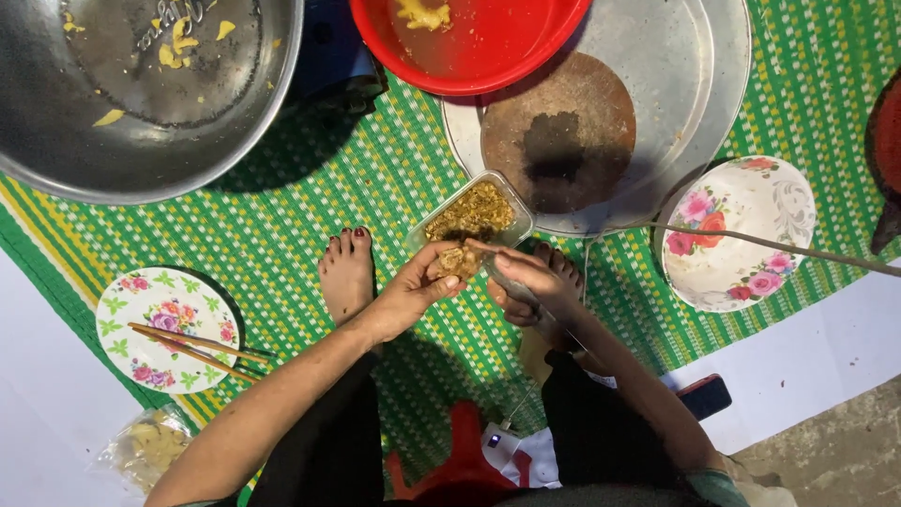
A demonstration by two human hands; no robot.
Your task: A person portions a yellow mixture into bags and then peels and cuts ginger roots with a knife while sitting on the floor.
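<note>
1. While both hands meet over the green woven mat [310,202], the left hand [413,286] is cupped, fingers curled around a small brownish lump of filling [457,260] held at its fingertips.
2. Right hand [535,282] is closed narrow around a thin greyish utensil [511,282], likely a spoon; its tip touches the lump.
3. Utensil long axis runs diagonally: working end points up-left toward the lump, handle end runs down-right into the palm. Exact kind cannot be told, mostly hidden by the fingers.
4. Lump sits just in front of the near edge of a clear rectangular container [474,214] of brown-yellow minced mix. Container's long axis is tilted, one short end toward upper right, other toward lower left; it leans on the rim of a big round metal tray [699,103].
5. On the tray: a round wooden board [563,122] with a dark stain in the middle, and a red plastic basin [488,47] partly over the tray's top edge, yellow scraps inside.
6. Large steel bowl [150,94] at top left, with yellow bits stuck inside.
7. Floral plate [169,329] at left, with chopsticks [192,349] laid across it, tips pointing lower right.
8. Floral bowl [737,235] at right, a thin stick [779,246] lying across it, running left to right.
9. Two bare feet rest on the mat; left foot [347,272] just beside the left hand, toes toward the container.
10. Plastic bag [150,446] with pale contents at lower left; dark phone [706,394] at lower right; red stool [465,460] under the person.
</note>
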